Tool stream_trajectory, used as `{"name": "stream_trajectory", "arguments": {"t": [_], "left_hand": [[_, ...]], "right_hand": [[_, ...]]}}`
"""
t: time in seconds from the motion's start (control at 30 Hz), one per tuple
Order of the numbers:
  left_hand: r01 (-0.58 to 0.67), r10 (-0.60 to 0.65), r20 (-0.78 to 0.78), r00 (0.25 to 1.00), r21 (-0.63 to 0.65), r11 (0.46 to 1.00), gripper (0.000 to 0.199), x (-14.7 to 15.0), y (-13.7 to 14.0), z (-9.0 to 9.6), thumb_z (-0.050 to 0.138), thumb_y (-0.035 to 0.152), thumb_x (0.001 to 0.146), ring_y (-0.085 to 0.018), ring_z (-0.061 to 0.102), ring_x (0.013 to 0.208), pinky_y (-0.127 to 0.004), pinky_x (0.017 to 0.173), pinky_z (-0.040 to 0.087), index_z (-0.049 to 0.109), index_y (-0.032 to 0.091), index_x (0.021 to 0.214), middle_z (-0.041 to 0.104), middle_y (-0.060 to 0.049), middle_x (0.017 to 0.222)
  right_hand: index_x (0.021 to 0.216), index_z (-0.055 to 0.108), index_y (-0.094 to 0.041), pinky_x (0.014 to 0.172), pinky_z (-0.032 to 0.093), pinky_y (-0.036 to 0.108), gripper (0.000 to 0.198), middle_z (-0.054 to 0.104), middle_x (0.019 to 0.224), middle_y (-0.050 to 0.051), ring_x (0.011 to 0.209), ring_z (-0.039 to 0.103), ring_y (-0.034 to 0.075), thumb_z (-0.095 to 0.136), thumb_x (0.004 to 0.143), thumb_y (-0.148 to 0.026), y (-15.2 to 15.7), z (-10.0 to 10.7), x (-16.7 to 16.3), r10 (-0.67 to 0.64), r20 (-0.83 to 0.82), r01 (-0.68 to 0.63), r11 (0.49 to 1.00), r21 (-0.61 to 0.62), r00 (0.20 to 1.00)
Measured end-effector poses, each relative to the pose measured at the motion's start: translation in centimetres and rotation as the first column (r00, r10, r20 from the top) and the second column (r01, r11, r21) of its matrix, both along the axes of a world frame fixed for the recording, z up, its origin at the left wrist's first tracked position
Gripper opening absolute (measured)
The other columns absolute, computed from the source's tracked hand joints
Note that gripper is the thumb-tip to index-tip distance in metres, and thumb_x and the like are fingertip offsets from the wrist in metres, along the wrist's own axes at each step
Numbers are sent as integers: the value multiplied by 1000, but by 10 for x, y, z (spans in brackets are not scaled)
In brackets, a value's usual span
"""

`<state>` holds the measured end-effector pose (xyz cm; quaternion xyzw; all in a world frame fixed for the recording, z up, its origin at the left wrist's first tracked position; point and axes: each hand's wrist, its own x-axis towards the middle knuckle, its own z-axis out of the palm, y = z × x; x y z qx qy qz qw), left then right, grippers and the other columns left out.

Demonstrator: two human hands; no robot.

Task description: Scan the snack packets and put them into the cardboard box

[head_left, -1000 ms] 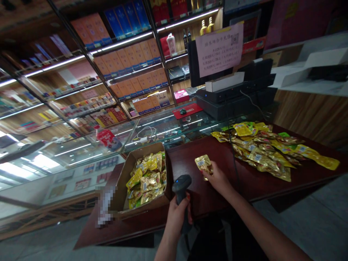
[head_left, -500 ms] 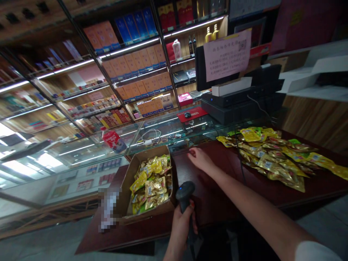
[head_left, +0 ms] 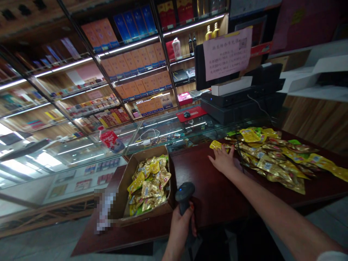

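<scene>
My left hand (head_left: 179, 226) is wrapped round the handle of a dark barcode scanner (head_left: 185, 192), whose head shows a small blue light. Fingers spread, my right hand (head_left: 224, 161) reaches over the far side of the table to a yellow packet (head_left: 215, 144). Its fingertips are at that packet, touching or just above it. Right of this hand lies a pile of gold and yellow snack packets (head_left: 272, 159). An open cardboard box (head_left: 146, 216) stands left of the scanner, holding several gold packets (head_left: 152, 189) of the same sort.
The dark red table (head_left: 201, 192) meets a glass display counter (head_left: 130, 139). On the glass are a red carton (head_left: 111, 140), a white cable (head_left: 148, 137) and a mouse (head_left: 186, 114) on a red mat. A cash register with a monitor (head_left: 200, 69) stands behind; stocked shelves line the wall.
My right hand has moved right, from bare table beside the box to the left end of the packet pile, and its curled fingers have spread. My left hand still grips the scanner.
</scene>
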<state>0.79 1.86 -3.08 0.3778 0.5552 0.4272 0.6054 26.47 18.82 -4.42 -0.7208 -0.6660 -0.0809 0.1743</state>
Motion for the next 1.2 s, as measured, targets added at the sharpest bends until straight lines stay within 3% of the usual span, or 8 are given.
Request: {"name": "stream_trajectory", "arguments": {"t": [0.2,0.3,0.4,0.53,0.67,0.8,1.0,1.2], "left_hand": [[0,0,-10,1000,4,1000,53,1,1,0,76,57,64,-9,44,28,-20,29,36,58,18,93,54,8,49],[-3,3,-13,1000,22,1000,51,2,0,1,75,57,65,-9,44,28,-20,29,36,58,17,93,53,8,48],[-4,5,-16,1000,30,1000,48,1,-3,3,75,54,67,-9,45,29,-20,31,37,58,17,92,53,8,49],[0,1,-27,1000,33,999,49,2,-6,3,75,55,65,-9,43,27,-20,29,35,58,17,91,53,8,48],[29,-27,-35,999,52,998,49,6,-9,7,74,54,67,-9,42,28,-20,29,35,58,17,94,51,8,46],[89,-82,-77,994,90,992,44,12,-11,24,73,51,71,-8,44,30,-19,32,36,59,16,94,52,8,48],[145,-128,-147,981,110,983,44,13,-13,44,72,52,75,-8,45,31,-19,34,36,61,15,95,52,7,49],[162,-147,-131,980,112,980,40,16,-6,49,71,47,77,-7,45,32,-18,35,36,59,15,98,53,7,52]], "right_hand": [[127,62,-20,114,2,65,38,68,125,14,123,54,32,48,96,-37,-84,-3,-38,229,-155,-215,971,105,961],[126,62,-21,112,21,53,34,68,124,12,120,56,28,49,96,-30,-102,-6,-41,206,-213,-172,971,167,955],[125,62,-18,95,35,41,37,67,117,14,109,57,27,51,94,-35,-104,-6,-39,34,-238,10,984,179,971],[125,62,-15,91,32,43,44,67,112,16,104,55,30,50,95,-44,-98,-4,-42,-107,-198,137,979,148,974],[136,52,-10,99,28,53,61,60,130,24,120,47,37,54,91,-52,-88,-4,-48,-133,-217,162,979,122,967],[123,58,-15,107,26,58,51,59,132,20,127,45,37,66,83,-45,-83,-9,-48,-31,-318,66,993,99,948],[122,57,-23,103,45,39,47,59,125,10,117,59,24,67,76,-22,-86,-22,-37,268,-676,-142,961,237,686],[123,60,-27,100,49,41,53,63,125,7,113,63,25,70,71,-20,-83,-28,-30,242,-849,-179,968,177,470]]}}
